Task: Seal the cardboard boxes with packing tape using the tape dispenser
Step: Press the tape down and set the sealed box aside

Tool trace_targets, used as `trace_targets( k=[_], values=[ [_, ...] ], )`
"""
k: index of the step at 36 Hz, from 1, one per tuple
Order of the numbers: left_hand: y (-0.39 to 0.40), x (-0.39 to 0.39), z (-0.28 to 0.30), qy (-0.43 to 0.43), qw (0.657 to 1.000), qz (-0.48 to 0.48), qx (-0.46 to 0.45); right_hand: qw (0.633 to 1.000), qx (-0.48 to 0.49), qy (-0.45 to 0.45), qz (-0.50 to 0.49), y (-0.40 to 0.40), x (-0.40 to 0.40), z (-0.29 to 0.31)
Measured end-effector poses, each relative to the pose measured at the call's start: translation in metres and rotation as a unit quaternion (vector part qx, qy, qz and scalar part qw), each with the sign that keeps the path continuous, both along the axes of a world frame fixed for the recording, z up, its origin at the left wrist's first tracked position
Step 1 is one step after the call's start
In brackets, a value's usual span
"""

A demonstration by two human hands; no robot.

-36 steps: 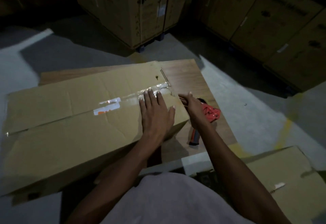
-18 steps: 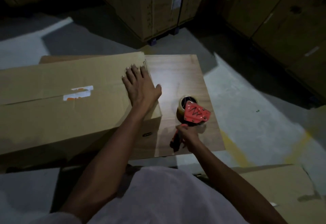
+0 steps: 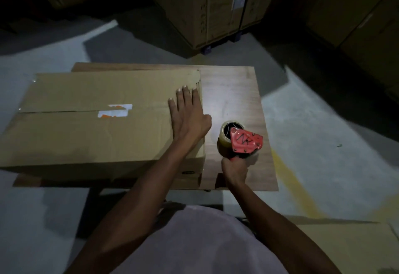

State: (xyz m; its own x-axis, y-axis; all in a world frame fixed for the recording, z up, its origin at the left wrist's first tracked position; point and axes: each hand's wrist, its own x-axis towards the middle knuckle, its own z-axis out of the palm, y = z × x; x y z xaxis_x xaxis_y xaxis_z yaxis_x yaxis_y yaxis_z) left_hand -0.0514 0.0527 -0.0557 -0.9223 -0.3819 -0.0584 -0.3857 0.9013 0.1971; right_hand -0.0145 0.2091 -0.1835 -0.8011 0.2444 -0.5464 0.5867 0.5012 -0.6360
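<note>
1. Dim scene overall; the corners fall to near black, worst at 11 and 1 o'clock.
2. A pool of light lands at centre, brightest on the wooden board (image 3: 233, 101) just right of the cardboard box (image 3: 86, 135), so the source sits above.
3. Hard shadows cross the concrete floor (image 3: 313, 127) at 12 and 2 o'clock.
4. The white label (image 3: 115, 110) at 9 o'clock glares, washed out.
5. Stacked cartons (image 3: 207, 4) at 12 o'clock lean and bow with wide-angle distortion.
6. Soft, grainy focus throughout; print on cartons is unreadable.
</note>
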Motion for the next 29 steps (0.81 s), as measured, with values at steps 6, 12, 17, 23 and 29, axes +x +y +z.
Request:
trace_targets(
  k=[6,12,17,23,29],
  values=[
    [0.003,0.000,0.001,0.003,1.000,0.000,-0.006,0.996,-0.002,0.087,-0.031,0.010,-0.002,0.016],
    [0.013,0.003,0.001,0.001,1.000,-0.016,0.009,0.969,0.027,0.245,0.001,0.017,-0.004,0.039],
    [0.015,0.007,0.002,0.030,0.996,-0.044,0.078,0.932,0.043,0.360,-0.006,0.008,0.004,0.073],
    [-0.005,0.016,0.006,0.140,0.949,-0.043,0.278,0.925,0.015,0.379,-0.002,-0.003,0.014,0.106],
    [-0.033,0.021,0.022,0.223,0.895,-0.059,0.383,0.924,-0.098,0.368,-0.041,-0.027,0.030,0.137]
  ],
)
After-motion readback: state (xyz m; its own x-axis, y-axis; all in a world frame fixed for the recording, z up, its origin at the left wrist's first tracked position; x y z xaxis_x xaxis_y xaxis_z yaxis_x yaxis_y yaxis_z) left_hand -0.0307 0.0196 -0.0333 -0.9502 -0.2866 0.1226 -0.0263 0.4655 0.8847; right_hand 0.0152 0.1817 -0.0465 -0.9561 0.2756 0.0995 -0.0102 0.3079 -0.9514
